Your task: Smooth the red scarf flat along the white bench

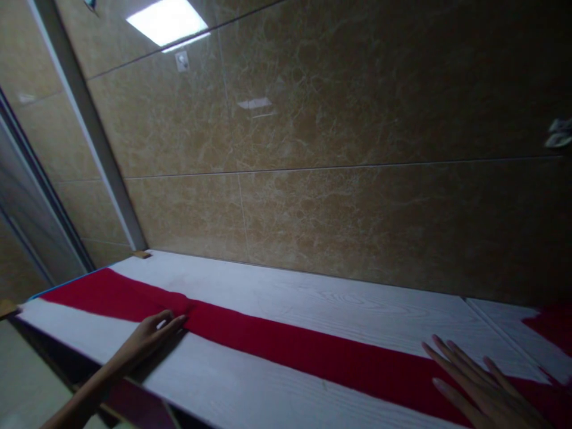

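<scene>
A long strip of red cloth point(286, 345) runs lengthwise along a white wood-grain tabletop point(268, 280). My left hand point(156, 330) is at the strip's near edge, left of the middle, with fingers and thumb closed on the cloth. A small wrinkle shows in the fabric beside those fingertips. Over the right part of the strip, my right hand point(485, 387) is spread flat with its fingers apart, palm down. Whether its palm presses on the cloth is hard to make out.
Brown marble-look wall tiles point(313, 214) rise behind the table's far edge. More red fabric point(552, 325) lies at the far right, past a seam in the tabletop. A metal post point(96, 137) stands at the left, and small brown blocks point(142, 254) sit at the table's left corners.
</scene>
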A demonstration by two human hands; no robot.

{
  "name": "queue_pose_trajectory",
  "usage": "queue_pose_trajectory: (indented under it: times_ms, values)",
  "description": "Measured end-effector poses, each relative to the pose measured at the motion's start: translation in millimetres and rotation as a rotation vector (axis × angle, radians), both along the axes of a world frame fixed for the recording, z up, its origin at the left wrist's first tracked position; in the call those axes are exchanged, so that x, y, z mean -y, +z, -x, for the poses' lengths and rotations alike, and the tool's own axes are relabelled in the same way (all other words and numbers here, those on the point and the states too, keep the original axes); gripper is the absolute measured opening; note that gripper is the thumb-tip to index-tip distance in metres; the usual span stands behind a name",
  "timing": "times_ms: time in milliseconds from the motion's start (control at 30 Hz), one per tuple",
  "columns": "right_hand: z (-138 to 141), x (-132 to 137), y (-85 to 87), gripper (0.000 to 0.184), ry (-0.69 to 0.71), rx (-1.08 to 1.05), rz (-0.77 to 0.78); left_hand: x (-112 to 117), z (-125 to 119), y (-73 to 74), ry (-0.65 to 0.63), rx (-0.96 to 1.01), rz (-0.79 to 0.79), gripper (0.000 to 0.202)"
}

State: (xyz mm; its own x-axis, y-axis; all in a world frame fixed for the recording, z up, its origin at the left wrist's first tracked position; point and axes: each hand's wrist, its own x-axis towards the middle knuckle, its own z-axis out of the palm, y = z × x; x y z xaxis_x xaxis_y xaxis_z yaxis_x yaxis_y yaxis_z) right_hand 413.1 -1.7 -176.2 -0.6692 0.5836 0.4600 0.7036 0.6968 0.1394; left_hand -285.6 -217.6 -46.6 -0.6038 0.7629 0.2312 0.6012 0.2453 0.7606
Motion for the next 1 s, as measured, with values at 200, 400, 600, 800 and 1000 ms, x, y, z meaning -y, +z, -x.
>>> queue_pose_trajectory:
  times_ms: [200,400,600,800,1000]
  values:
    - [2.3,4.7,5.1,0.058,-0.034,-0.018,0.080,-3.2,-0.5,-1.1,-0.079,-0.182,0.063,0.070]
    - [-2.9,6.7,5.8,0.055,-0.043,-0.009,0.125,0.6,-4.3,-1.1,-0.034,-0.512,0.141,0.058]
    - [49.1,25.2,53.9,0.058,-0.071,-0.043,0.158,-39.4,-59.4,9.6,-0.286,-0.704,0.146,0.048]
    - [142.5,56.4,91.2,0.062,0.009,-0.002,0.359,-71.3,-119.1,-12.0,-0.663,-0.716,0.328,0.056]
    - [131.4,57.6,87.8,0.062,-0.030,0.023,0.502,-58.5,-100.8,-24.2,-0.555,-0.664,0.448,0.061]
